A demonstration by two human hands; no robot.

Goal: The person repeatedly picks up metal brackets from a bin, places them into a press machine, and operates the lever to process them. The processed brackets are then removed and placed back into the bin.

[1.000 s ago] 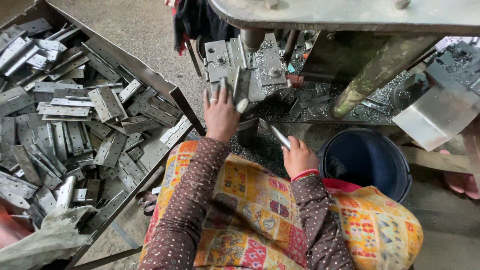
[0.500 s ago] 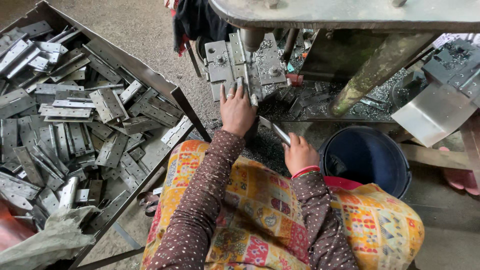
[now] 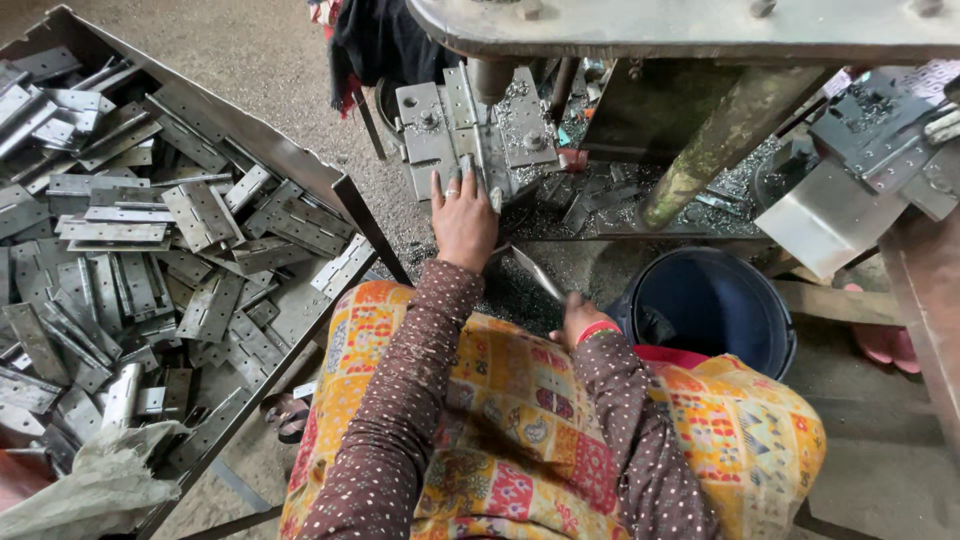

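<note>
My left hand (image 3: 463,215) reaches forward and its fingers press a narrow metal piece (image 3: 468,165) against the die block (image 3: 470,125) of a press machine. My right hand (image 3: 578,318) rests near my lap, closed on a flat metal strip (image 3: 535,272) that points up and to the left. Both arms wear brown dotted sleeves, and a patterned yellow cloth covers my knees.
A big metal tray (image 3: 350,195) on the left holds several grey hinge plates (image 3: 205,215). A dark blue bucket (image 3: 715,310) stands to the right of my knees. The press table (image 3: 700,25) overhangs at the top, with metal scrap (image 3: 600,200) under it. A sack (image 3: 90,490) lies at bottom left.
My left hand has moved forward and up from the floor edge onto the die block. My right hand has drawn slightly back toward my lap with the strip.
</note>
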